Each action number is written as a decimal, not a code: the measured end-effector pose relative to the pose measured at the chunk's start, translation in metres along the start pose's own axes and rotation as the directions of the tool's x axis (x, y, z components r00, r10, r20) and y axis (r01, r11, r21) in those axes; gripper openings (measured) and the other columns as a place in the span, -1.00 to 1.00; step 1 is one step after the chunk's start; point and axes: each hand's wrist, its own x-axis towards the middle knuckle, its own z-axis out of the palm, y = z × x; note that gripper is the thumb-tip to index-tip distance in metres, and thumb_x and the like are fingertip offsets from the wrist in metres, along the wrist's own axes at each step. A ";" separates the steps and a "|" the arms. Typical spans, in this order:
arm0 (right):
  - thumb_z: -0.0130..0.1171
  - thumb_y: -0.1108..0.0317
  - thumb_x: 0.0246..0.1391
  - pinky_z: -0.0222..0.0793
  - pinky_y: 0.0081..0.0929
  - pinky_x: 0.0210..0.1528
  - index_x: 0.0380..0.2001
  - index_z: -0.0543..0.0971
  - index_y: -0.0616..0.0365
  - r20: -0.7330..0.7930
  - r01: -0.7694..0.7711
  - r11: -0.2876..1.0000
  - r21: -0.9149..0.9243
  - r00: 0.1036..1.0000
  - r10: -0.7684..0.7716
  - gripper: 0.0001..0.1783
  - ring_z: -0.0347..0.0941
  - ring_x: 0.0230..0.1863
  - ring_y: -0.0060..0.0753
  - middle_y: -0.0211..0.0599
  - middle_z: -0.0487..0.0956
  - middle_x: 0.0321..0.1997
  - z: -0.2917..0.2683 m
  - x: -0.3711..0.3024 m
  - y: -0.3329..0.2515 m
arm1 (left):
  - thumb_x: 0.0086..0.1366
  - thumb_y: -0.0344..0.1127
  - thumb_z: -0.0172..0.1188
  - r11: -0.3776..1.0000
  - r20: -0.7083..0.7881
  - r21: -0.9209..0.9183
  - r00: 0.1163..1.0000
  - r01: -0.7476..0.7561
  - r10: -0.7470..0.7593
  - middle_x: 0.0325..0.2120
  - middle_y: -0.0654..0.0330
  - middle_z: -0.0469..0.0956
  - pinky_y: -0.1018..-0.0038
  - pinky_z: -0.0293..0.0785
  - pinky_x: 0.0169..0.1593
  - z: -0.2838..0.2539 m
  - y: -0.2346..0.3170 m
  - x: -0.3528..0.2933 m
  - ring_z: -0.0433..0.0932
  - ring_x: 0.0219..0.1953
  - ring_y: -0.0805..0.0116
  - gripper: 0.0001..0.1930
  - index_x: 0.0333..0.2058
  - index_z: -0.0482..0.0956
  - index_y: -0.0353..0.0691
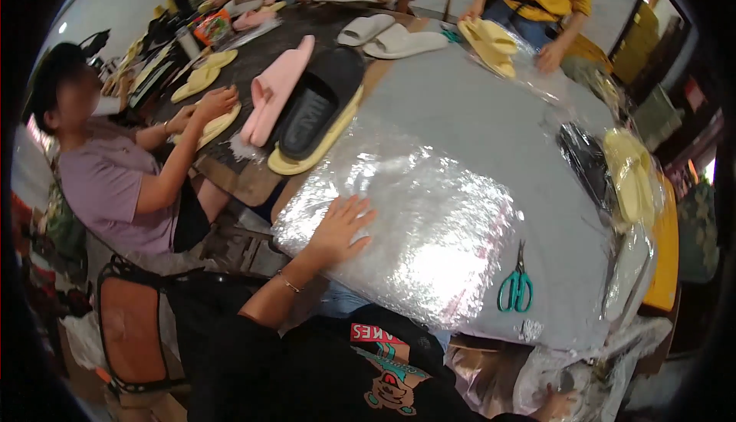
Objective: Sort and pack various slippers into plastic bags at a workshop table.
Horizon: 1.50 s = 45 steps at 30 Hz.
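My left hand [338, 229] lies flat, fingers spread, on a stack of shiny clear plastic bags [414, 223] at the table's near edge. Low at the right, below the table edge, my right hand [558, 404] is beside crumpled clear plastic [606, 380]; its fingers are too small and blurred to read. Green-handled scissors [517, 288] rest to the right of the stack. Beyond the stack, a black slide sandal [320, 108] sits on a yellow slide sandal [295, 166], with pink slide sandals [277, 92] beside them.
At the right edge lie a bagged black sandal [584, 163], a bagged yellow sandal [629, 173] and a bagged white sandal [625, 280]. Whitish sandals [402, 42] are at the far side. A person in purple [123, 173] works at left; several others sit across, one handling yellow sandals [491, 45].
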 end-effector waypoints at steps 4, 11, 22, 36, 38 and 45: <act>0.37 -0.33 -0.42 0.24 0.15 0.06 0.37 -0.19 -0.46 0.033 -0.094 0.995 0.044 0.995 0.093 0.33 0.23 0.20 0.25 -0.11 -0.11 0.46 0.045 0.047 0.028 | 0.21 -0.12 0.12 0.999 -0.010 -0.037 1.000 -0.009 0.009 0.25 0.06 0.18 -0.01 -0.12 0.32 -0.002 0.004 0.006 0.06 0.31 -0.02 -0.45 0.17 0.32 -0.11; 0.29 -0.44 -0.39 -0.07 0.11 0.32 0.39 -0.15 -0.13 -0.198 -0.238 0.821 0.519 0.901 0.386 0.36 -0.02 0.35 0.34 0.47 -0.12 0.35 0.096 0.041 0.017 | 0.18 -0.17 0.14 0.999 -0.026 -0.037 1.000 0.003 -0.003 0.22 0.02 0.21 0.01 -0.11 0.32 -0.004 0.009 0.006 0.12 0.28 -0.05 -0.43 0.18 0.32 -0.14; 0.46 -0.28 -0.48 -0.12 -0.18 0.40 0.34 -0.03 0.23 0.001 -0.321 0.514 0.795 0.849 0.528 0.41 -0.03 0.39 0.10 0.02 0.02 0.41 0.099 -0.027 0.011 | 0.24 -0.20 0.03 0.998 0.042 0.008 0.997 -0.067 0.066 0.28 0.02 0.13 0.06 -0.20 0.35 0.006 0.005 0.011 0.05 0.32 -0.02 -0.42 0.23 0.24 -0.17; 0.34 0.59 -0.22 0.28 -0.35 0.12 0.24 0.14 0.24 0.116 0.071 -0.457 0.886 0.922 0.369 -0.09 0.40 0.00 -0.17 -0.06 0.32 0.19 0.107 0.053 -0.009 | 0.25 -0.24 -0.01 0.996 0.013 0.039 0.997 -0.078 0.078 0.28 0.01 0.12 0.07 -0.22 0.36 0.012 0.003 0.008 0.03 0.33 0.01 -0.42 0.25 0.20 -0.19; 0.33 0.60 -0.23 0.37 -0.34 0.03 0.16 0.24 0.30 0.502 -0.319 -0.749 0.581 0.865 0.021 -0.20 0.41 0.00 -0.19 -0.08 0.40 0.09 0.099 0.040 -0.002 | 0.23 -0.27 0.02 0.998 0.032 0.016 0.998 -0.053 0.052 0.27 0.01 0.14 0.06 -0.20 0.35 0.007 0.008 0.010 0.04 0.32 -0.02 -0.41 0.24 0.22 -0.20; 0.20 0.48 -0.06 0.29 -0.35 0.03 0.00 0.39 0.38 -0.469 0.478 0.073 0.875 0.804 0.365 -0.50 0.41 -0.06 -0.21 -0.05 0.49 -0.04 -0.070 -0.017 0.044 | 0.23 -0.18 0.07 1.000 -0.044 0.024 0.999 -0.005 0.006 0.25 0.01 0.18 0.00 -0.17 0.33 0.005 0.000 0.001 0.07 0.30 -0.05 -0.43 0.21 0.27 -0.16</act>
